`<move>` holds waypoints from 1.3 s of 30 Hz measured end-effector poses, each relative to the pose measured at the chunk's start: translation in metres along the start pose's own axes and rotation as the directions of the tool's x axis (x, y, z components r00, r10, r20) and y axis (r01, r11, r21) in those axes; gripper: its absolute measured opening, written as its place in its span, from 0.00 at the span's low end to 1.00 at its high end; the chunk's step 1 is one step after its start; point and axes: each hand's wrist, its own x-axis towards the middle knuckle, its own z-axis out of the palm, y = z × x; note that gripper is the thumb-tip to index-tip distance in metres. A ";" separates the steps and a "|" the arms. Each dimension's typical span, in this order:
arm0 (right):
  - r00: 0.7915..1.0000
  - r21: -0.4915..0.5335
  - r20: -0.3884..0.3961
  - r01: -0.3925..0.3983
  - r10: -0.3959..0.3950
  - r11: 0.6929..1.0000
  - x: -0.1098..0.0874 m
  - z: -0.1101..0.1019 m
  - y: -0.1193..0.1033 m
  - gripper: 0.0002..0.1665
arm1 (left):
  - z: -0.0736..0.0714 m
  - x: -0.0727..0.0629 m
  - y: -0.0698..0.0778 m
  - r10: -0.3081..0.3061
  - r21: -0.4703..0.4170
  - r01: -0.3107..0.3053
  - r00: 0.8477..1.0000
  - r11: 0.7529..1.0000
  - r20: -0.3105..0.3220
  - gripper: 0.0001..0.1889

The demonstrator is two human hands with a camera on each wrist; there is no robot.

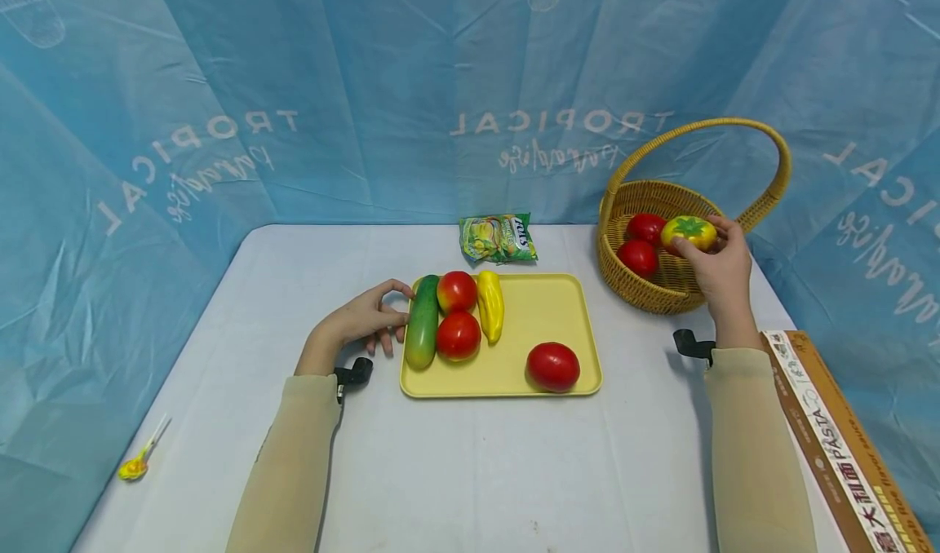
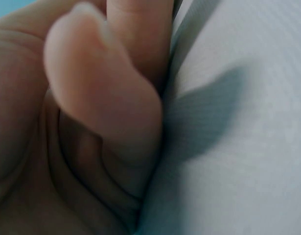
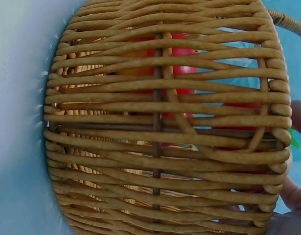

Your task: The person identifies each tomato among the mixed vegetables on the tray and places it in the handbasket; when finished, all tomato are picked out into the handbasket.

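My right hand [image 1: 723, 272] holds a yellow toy persimmon with a green leafy top [image 1: 689, 230] between thumb and fingers, over the right side of the wicker basket [image 1: 654, 298]. Two red fruits [image 1: 637, 258] lie inside. In the right wrist view the basket's weave [image 3: 160, 112] hides most of that hand. My left hand [image 1: 360, 318] rests at the left edge of the yellow tray [image 1: 514, 386], fingertips touching the rim beside a green cucumber [image 1: 422, 325]. The tray also bears a red-yellow apple [image 1: 457, 292], a red apple [image 1: 458, 336], a banana [image 1: 490, 307] and a red fruit [image 1: 553, 367].
A green snack bag [image 1: 498, 238] lies behind the tray. The basket's tall handle [image 1: 698, 125] arches above it. Long pasta boxes [image 1: 837, 447] lie along the right edge, and a yellow lollipop [image 1: 134, 466] is at the front left. Blue curtains [image 1: 411, 88] surround the table.
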 end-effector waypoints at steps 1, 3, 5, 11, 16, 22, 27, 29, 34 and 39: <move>1.000 0.000 -0.005 0.008 -0.008 1.000 0.000 0.000 0.000 0.48 | 0.000 0.000 0.000 -0.004 -0.003 0.004 1.000 1.000 -0.001 0.26; 1.000 -0.001 -0.014 0.024 -0.024 1.000 0.000 0.001 0.001 0.47 | 0.000 0.000 0.000 -0.009 -0.005 0.009 1.000 1.000 -0.003 0.25; 0.999 0.000 -0.026 0.047 -0.047 0.999 0.000 0.001 0.001 0.46 | 0.000 0.000 0.000 -0.004 -0.002 0.004 1.000 1.000 -0.005 0.25; 0.992 0.020 -0.039 0.123 -0.122 0.992 -0.007 0.002 -0.008 0.42 | 0.000 -0.001 0.000 0.004 -0.002 -0.004 1.000 1.000 -0.011 0.24; 0.972 0.105 -0.001 0.235 -0.236 0.966 -0.022 0.006 -0.029 0.39 | -0.001 -0.002 0.000 0.011 -0.001 -0.011 1.000 1.000 -0.011 0.24; 0.924 0.230 0.131 0.325 -0.360 0.917 -0.048 0.019 -0.055 0.36 | 0.000 -0.003 0.001 0.007 0.000 -0.007 1.000 1.000 -0.006 0.24; 0.817 0.296 0.339 0.378 -0.467 0.877 -0.067 0.032 -0.069 0.37 | -0.001 -0.002 0.002 0.016 0.000 -0.016 1.000 1.000 -0.003 0.24; 0.753 0.299 0.446 0.383 -0.483 0.874 -0.072 0.039 -0.070 0.38 | -0.001 -0.002 0.003 0.014 -0.003 -0.014 1.000 1.000 -0.004 0.24; 0.571 0.281 0.690 0.354 -0.444 0.892 -0.081 0.058 -0.061 0.41 | -0.001 -0.001 0.003 0.004 0.002 -0.004 1.000 1.000 0.001 0.25; 0.318 0.250 0.879 0.328 -0.356 0.911 -0.082 0.076 -0.045 0.41 | 0.000 -0.001 0.002 -0.008 -0.003 0.008 1.000 1.000 -0.003 0.25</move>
